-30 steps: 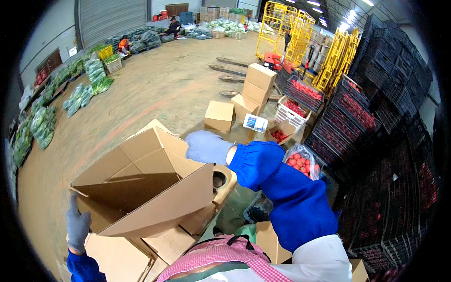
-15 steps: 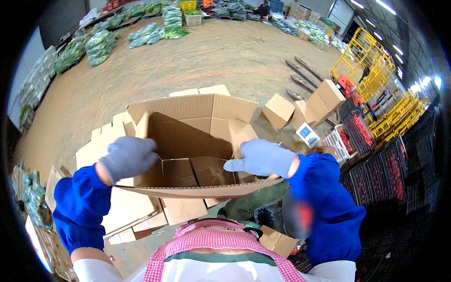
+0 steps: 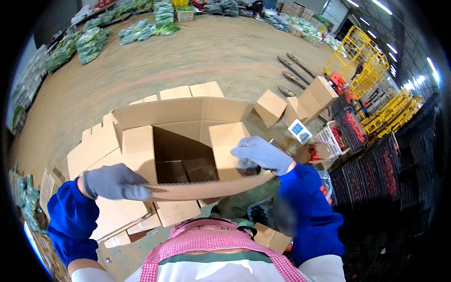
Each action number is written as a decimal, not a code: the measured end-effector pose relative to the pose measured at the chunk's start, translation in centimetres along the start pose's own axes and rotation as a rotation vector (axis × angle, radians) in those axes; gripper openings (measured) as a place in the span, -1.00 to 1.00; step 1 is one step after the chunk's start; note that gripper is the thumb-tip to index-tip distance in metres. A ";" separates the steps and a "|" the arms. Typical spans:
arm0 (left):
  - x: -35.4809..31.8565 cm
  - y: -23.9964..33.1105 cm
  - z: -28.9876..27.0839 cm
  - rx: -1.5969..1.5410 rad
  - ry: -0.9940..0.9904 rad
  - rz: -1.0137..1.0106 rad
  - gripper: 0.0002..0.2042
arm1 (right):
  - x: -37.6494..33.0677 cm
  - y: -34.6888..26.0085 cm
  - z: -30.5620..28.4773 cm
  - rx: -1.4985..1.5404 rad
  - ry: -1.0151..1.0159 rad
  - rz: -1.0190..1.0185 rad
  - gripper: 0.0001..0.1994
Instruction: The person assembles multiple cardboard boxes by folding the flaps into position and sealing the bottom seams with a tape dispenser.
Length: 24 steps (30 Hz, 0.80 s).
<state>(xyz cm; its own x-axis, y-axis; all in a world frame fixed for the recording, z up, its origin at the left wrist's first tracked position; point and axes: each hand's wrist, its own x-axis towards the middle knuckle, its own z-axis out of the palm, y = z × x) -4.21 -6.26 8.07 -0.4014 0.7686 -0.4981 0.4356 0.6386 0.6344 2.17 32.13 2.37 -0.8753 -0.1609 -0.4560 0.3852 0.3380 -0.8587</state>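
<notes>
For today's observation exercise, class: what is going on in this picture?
A person in grey gloves and blue sleeves holds an open cardboard box by its near flap, the left hand at one end and the right hand at the other. The box looks empty. Flattened cartons lie beneath it, and crates of red produce stand to the right.
</notes>
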 end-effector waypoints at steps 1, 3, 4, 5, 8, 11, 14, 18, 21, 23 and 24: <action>0.1 -2.0 -0.2 -0.017 0.113 0.043 -0.48 | 0.3 1.0 -0.6 -0.201 0.088 -0.376 -0.73; 1.7 -2.4 -1.4 0.129 0.178 -0.009 -0.51 | 1.7 4.3 -2.4 -0.629 0.258 -1.108 -0.76; 2.8 -2.2 -0.9 0.443 0.354 -0.081 -0.52 | 0.7 2.9 -2.5 -0.743 0.211 -0.866 -0.79; 4.0 -2.3 -0.2 0.761 0.526 -0.162 -0.51 | 0.7 3.3 -2.2 -0.307 0.263 -0.706 -0.83; 5.0 -1.9 2.6 0.826 0.816 -0.023 -0.53 | 1.0 4.0 -1.2 0.310 0.536 -0.399 -0.88; 4.1 -1.9 6.5 0.839 0.694 0.033 -0.65 | 2.4 -1.0 0.3 -0.302 0.901 -0.713 -0.83; 4.4 -0.7 9.2 0.765 0.868 0.124 -0.53 | 4.5 -5.6 0.2 -0.855 1.051 -0.954 -0.73; 4.6 -0.3 11.3 0.636 0.898 0.152 -0.10 | 8.1 -7.9 1.6 -1.161 1.036 -1.026 -0.56; 4.6 -1.0 11.9 0.656 0.942 0.099 -0.13 | 7.7 -8.6 3.9 -1.185 0.584 -0.489 -0.46; 4.2 -1.5 12.2 0.666 0.954 0.040 -0.15 | 4.5 -8.6 6.4 -1.084 0.350 -0.432 -0.36; 4.5 -1.4 11.9 0.676 0.963 0.031 -0.16 | 3.8 -5.7 6.9 -1.118 0.413 -0.560 -0.36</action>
<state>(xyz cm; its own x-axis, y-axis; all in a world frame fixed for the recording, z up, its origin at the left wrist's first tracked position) 2.97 -3.24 -2.11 -0.7003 0.6233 0.3479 0.6781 0.7332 0.0513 -1.34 23.18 3.91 -0.9373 -0.3033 0.1716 -0.3302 0.9303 -0.1598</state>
